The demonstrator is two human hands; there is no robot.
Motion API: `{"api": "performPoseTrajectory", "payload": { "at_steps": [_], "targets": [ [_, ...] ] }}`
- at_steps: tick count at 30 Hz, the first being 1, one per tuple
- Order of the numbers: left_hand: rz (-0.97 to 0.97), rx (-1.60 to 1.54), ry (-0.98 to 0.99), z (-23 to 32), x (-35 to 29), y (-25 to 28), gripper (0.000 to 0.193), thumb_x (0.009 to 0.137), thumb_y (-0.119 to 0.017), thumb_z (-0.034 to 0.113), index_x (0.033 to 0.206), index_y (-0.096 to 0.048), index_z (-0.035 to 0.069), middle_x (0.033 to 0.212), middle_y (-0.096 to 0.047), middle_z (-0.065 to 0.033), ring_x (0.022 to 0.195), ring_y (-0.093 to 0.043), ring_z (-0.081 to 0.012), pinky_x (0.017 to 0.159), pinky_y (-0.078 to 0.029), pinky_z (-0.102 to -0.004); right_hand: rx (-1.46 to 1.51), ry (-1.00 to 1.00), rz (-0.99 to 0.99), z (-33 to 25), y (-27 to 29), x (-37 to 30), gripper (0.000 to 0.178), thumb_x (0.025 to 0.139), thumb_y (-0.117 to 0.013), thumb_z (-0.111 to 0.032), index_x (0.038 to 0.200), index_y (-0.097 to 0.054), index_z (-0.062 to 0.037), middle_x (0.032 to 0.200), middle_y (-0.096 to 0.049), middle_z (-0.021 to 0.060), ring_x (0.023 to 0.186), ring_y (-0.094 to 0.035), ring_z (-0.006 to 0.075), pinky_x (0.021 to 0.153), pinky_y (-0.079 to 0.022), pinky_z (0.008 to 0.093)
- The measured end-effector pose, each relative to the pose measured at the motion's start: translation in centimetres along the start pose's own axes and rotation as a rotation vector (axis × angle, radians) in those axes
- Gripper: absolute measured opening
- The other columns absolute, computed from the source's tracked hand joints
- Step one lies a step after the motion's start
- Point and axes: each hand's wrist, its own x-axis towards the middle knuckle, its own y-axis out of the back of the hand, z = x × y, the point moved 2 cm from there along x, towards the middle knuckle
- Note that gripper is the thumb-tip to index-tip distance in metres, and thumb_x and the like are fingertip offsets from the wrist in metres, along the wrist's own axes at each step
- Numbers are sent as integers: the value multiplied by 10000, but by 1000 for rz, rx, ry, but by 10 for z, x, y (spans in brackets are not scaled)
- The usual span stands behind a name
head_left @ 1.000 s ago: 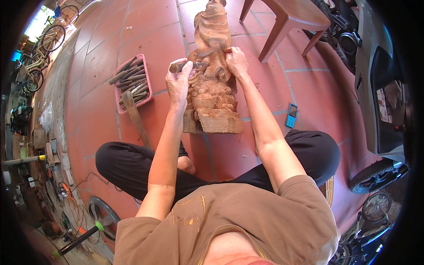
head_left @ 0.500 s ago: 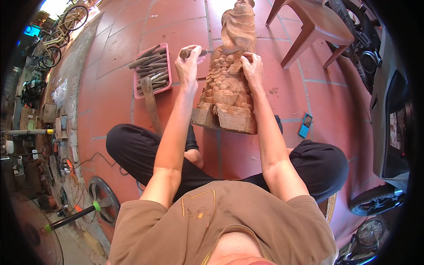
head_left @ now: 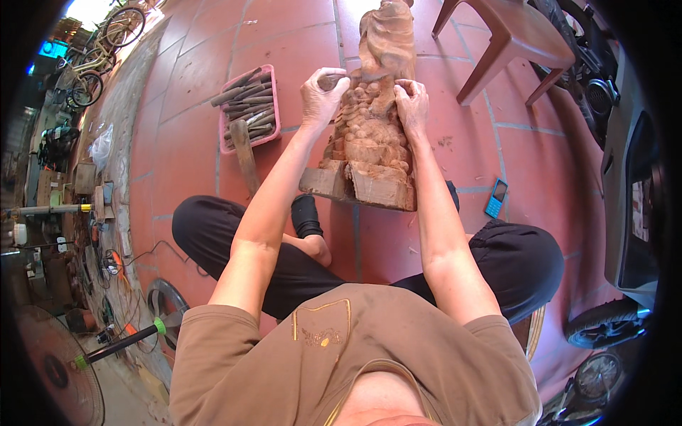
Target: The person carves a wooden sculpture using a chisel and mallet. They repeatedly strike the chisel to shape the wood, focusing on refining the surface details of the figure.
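Note:
A carved wooden statue [head_left: 374, 131] lies on the floor before me, its split block base toward me and its draped upper part pointing away. At its left side my left hand [head_left: 323, 96] is closed round a short brown piece [head_left: 329, 82]; most of that piece is hidden in the palm, so its kind does not show. My right hand [head_left: 412, 106] holds the statue's right edge with bent fingers, the thumb side against the wood.
Left of the statue stands a pink basket [head_left: 223, 135] of carving chisels [head_left: 249, 103]; a wooden mallet [head_left: 244, 153] leans at its near edge. A blue phone [head_left: 496, 199] lies to the right. Beyond are a brown plastic chair [head_left: 497, 46] and a motorbike [head_left: 629, 177]. A fan [head_left: 53, 373] stands lower left.
My left hand has moved right, up against the statue, with the brown piece in it. My right hand keeps its place on the statue. The view has shifted slightly.

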Motion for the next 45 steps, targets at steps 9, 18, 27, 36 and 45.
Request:
{"api": "performPoseTrajectory", "payload": {
  "at_steps": [9, 18, 27, 36, 45],
  "targets": [
    [-42, -140, 252, 41, 20, 2, 101, 862, -667, 48, 943, -718, 16, 854, -721, -46, 778, -675, -111, 740, -530, -251, 25, 11, 34, 4, -1, 0, 219, 829, -664, -239, 957, -717, -69, 1019, -647, 110, 933, -636, 242, 858, -498, 376],
    [-402, 40, 243, 40, 41, 4, 130, 842, -677, 119, 927, -727, 35, 863, -725, -53, 772, -680, -125, 719, -554, -272, -37, -16, 26, 4, 3, 2, 211, 829, -656, -227, 953, -717, -67, 1017, -650, 113, 948, -630, 251, 862, -494, 377],
    [-450, 519, 243, 56, 87, 3, 226, 761, -676, 264, 816, -716, 48, 747, -695, -56, 586, -655, -139, 582, -538, -287, -73, -7, 17, 5, -4, -1, 195, 832, -658, -251, 963, -710, -116, 1025, -630, 81, 979, -588, 243, 882, -474, 379],
    [-462, -20, 291, 36, 50, 11, 111, 875, -660, 139, 912, -709, 46, 865, -707, -37, 690, -680, -137, 640, -541, -255, -69, 24, 49, 2, -2, -4, 180, 852, -626, -215, 968, -706, -103, 1002, -640, 90, 957, -597, 254, 869, -479, 384],
    [-542, 28, 202, 74, 52, -12, 101, 874, -666, 117, 902, -707, 29, 843, -705, -43, 705, -656, -106, 658, -533, -254, 1, 92, 92, 20, 3, 2, 152, 860, -593, -119, 961, -701, -82, 939, -663, 108, 911, -627, 266, 839, -490, 385]
  ]
}}
